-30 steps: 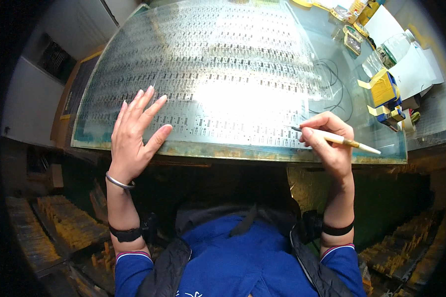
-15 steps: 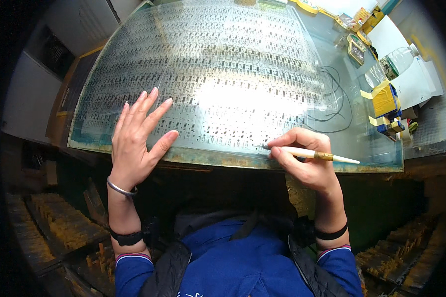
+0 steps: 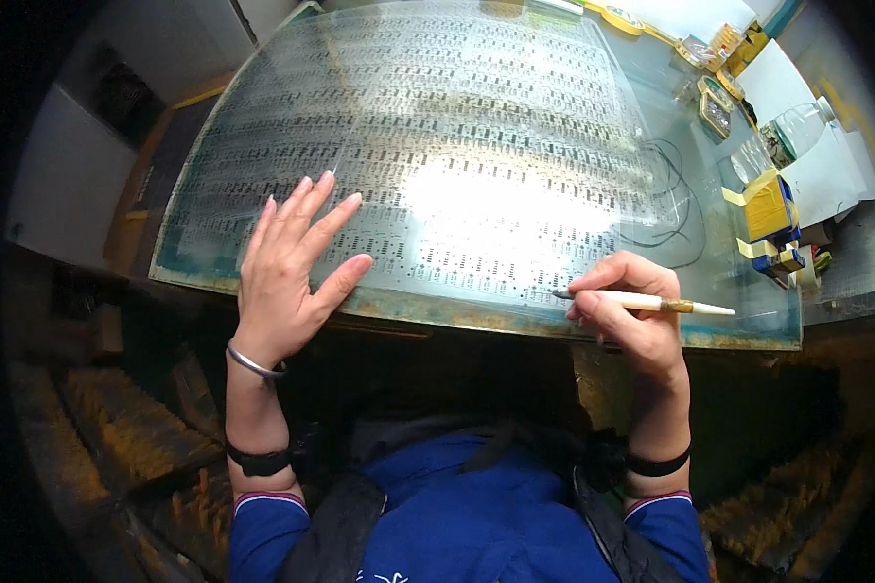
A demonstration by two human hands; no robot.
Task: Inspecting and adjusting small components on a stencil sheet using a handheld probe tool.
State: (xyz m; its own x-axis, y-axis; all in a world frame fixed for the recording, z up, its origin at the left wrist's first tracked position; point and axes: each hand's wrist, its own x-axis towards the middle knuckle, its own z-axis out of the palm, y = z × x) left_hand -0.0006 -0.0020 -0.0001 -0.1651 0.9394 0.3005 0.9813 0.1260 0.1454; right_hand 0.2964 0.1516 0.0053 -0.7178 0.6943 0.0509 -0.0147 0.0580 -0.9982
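A large transparent film [image 3: 379, 126] printed with rows of small dark circuit-like marks lies on a glass-topped table [image 3: 719, 301]. My left hand [image 3: 297, 257] is spread over the film's near left part, fingers apart and holding nothing. At the near right edge, my right hand [image 3: 637, 306] pinches a slim brush [image 3: 642, 300] with a cream handle and a brass-coloured band. Its dark tip points left, close beside the last printed marks. Whether the tip touches the surface I cannot tell. Bright glare hides the middle of the print.
A thin dark cord [image 3: 685, 214] curls on the glass right of the print. Farther right are yellow-and-blue blocks [image 3: 770, 209], a clear plastic bottle [image 3: 797, 131], white paper [image 3: 826, 185] and a small case [image 3: 716, 107]. Racks with yellowish upright pieces [image 3: 126, 418] stand low at the left.
The whole view has shifted slightly. My right hand and the brush have moved a little to the right, off the last marks. My left hand keeps its place on the film.
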